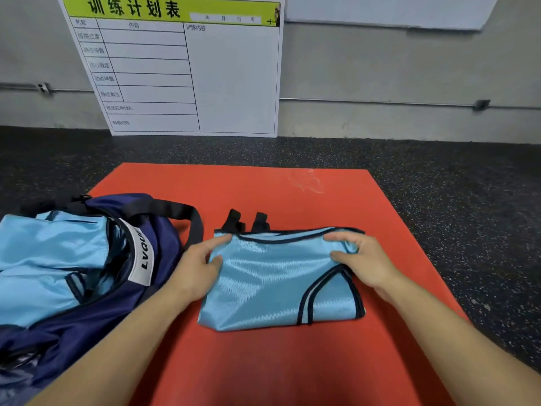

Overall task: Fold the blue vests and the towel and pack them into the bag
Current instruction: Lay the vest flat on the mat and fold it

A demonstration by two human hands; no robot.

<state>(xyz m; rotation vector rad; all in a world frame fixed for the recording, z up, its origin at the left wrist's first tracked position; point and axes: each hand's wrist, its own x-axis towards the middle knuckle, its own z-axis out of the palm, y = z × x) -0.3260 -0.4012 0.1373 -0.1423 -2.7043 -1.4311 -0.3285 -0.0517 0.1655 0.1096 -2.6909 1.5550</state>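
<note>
Blue vest (278, 282) lies half-folded on the red mat (292, 370), your left hand (199, 268) and right hand (360, 259) each in a pinching grip on its far corners; fold again, then into the bag (87, 323) beside it.

One rectangular red foam mat (263, 361) lies on the floor. On it sits one folded shiny light-blue vest (272, 285), with two hands on that vest. At the mat's left edge is one open navy fabric bag (87, 326), with light-blue fabric (44, 259) inside, number unclear. Beyond the mat stands one white schedule board (187, 74).
</note>
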